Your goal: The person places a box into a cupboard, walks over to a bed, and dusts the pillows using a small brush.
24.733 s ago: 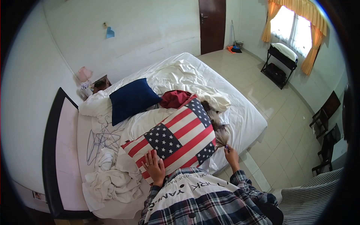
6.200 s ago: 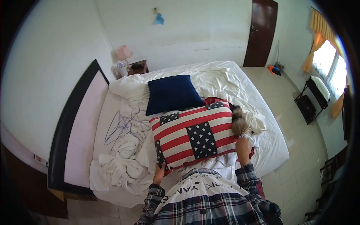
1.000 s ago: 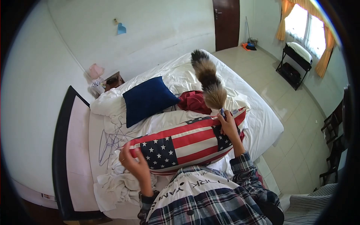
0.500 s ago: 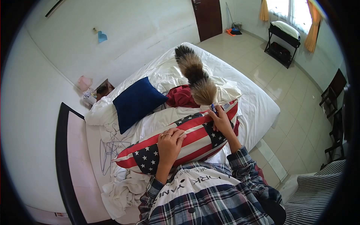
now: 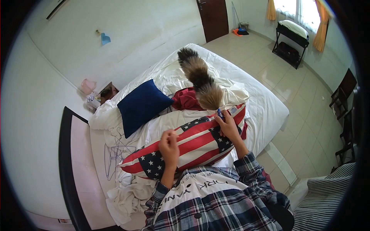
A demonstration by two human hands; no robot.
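Observation:
A rectangular cushion with red and white stripes and white stars on dark blue lies across in front of my body. My right hand is closed around the blue handle of a feather duster and rests on the cushion's right end. The duster's banded brown and black feathers stretch away over the bed. My left hand is lifted a little above the cushion's left half, fingers curled in and slightly blurred, with nothing visible in it.
A plain navy cushion and crumpled dark red cloth lie on the white-sheeted bed. Wire hangers and bunched white cloth are at the left, near the dark-edged headboard. Chairs line the right wall.
My left hand has lifted off the striped cushion, moved slightly left, and its fingers have curled in. My right hand and the feather duster have hardly moved.

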